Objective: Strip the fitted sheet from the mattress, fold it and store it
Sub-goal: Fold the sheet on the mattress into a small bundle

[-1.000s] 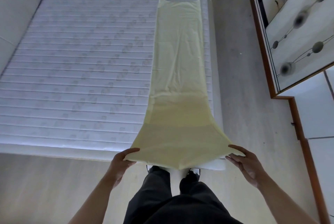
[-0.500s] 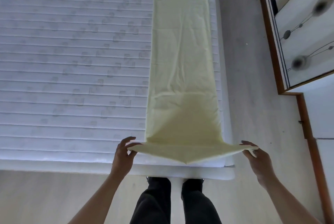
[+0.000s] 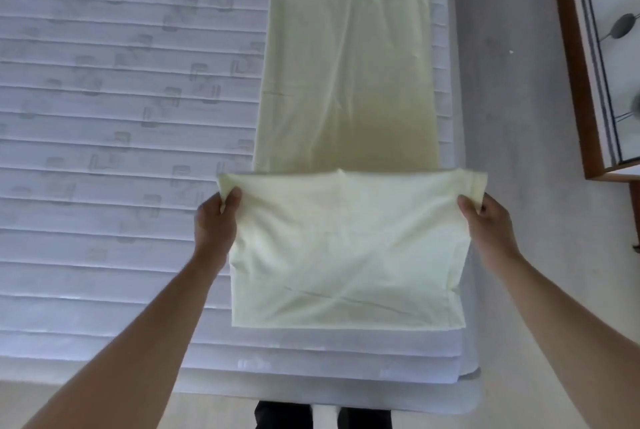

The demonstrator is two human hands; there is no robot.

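The pale yellow fitted sheet [image 3: 346, 248] lies as a long narrow strip along the right side of the bare white quilted mattress [image 3: 121, 116]. Its near end is turned over onto the strip, forming a doubled panel. My left hand [image 3: 216, 220] pinches the panel's far left corner, thumb on top. My right hand [image 3: 486, 220] pinches the far right corner the same way. Both corners are lifted slightly above the strip. The strip's far end runs out of the frame at the top.
A light floor aisle [image 3: 502, 82] runs along the mattress's right side. A wood-framed wardrobe with white patterned doors [image 3: 609, 57] stands at the far right. My dark trousers [image 3: 287, 416] show at the mattress's near edge.
Both hands have carried the sheet's near end from the mattress's foot edge forward over the strip, making a fold. The camera has moved forward and closer to the mattress.
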